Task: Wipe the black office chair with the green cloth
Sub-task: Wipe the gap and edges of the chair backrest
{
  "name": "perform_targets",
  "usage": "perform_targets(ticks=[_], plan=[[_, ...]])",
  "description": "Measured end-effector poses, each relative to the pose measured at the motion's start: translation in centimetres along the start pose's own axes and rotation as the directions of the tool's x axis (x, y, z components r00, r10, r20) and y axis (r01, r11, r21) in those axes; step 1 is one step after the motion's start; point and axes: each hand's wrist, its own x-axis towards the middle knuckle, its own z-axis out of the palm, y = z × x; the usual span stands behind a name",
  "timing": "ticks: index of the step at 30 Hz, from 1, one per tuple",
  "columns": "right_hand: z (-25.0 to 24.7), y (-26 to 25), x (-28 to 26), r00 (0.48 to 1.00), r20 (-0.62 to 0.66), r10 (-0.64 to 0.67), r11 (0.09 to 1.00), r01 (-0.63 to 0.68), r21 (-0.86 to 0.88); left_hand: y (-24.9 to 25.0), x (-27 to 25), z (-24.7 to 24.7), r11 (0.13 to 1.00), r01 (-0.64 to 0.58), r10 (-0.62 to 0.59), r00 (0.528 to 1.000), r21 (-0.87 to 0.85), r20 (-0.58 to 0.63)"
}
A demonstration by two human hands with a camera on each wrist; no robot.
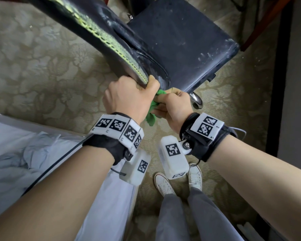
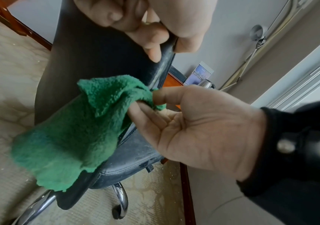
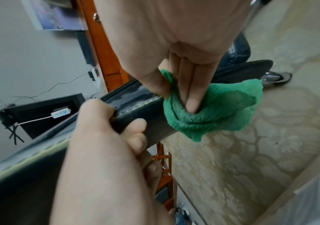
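Observation:
The black office chair's backrest [image 1: 94, 23] leans toward me, its dusty seat [image 1: 181, 40] beyond it. My left hand [image 1: 129, 98] grips the backrest's top edge, thumb on the front and fingers curled behind; the left wrist view shows this hand [image 2: 155, 30] on the backrest [image 2: 78, 53]. My right hand [image 1: 174, 105] pinches the green cloth [image 1: 150, 119] just right of the left hand. In the right wrist view this hand [image 3: 174, 45] holds the cloth [image 3: 213, 109] pressed round the edge of the backrest [image 3: 141, 99], beside the left hand [image 3: 107, 152]. The cloth [image 2: 68, 137] hangs bunched from the right hand [image 2: 194, 121].
A bed with rumpled white sheets [image 1: 24, 153] is close at the lower left. Patterned carpet [image 1: 42, 66] covers the floor. The chair's chrome base [image 1: 196, 100] pokes out under the seat. A wooden leg [image 1: 261, 32] stands at the upper right. My white shoes [image 1: 163, 185] are below.

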Motion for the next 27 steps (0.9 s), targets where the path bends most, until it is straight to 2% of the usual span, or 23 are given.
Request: perform_targets(ticks=[7, 12, 16, 23, 27], plan=[[0.1, 1.1, 0.9, 0.994, -0.103, 0.025, 0.998, -0.031, -0.057, 0.1, -0.2, -0.1, 1.000, 0.007, -0.007, 1.000, 0.010, 0.002], [-0.5, 0.8, 0.9, 0.997, -0.065, 0.034, 0.996, -0.039, -0.075, 0.0, -0.4, -1.8, 0.995, -0.057, 0.053, 0.997, 0.085, 0.048], [-0.3, 0.5, 0.4, 0.997, -0.074, 0.026, 0.995, -0.032, -0.095, 0.3, -0.7, -3.0, 0.997, -0.080, 0.081, 0.996, 0.023, -0.044], [0.1, -0.5, -1.0, 0.999, 0.019, -0.032, 0.999, 0.032, 0.017, 0.6, -0.7, -1.6, 0.998, -0.057, 0.056, 0.997, -0.018, -0.060], [0.3, -0.1, -0.9, 0.999, -0.023, -0.031, 0.998, 0.030, -0.046, 0.6, -0.9, -1.8, 0.998, -0.060, 0.059, 0.997, -0.023, -0.047]])
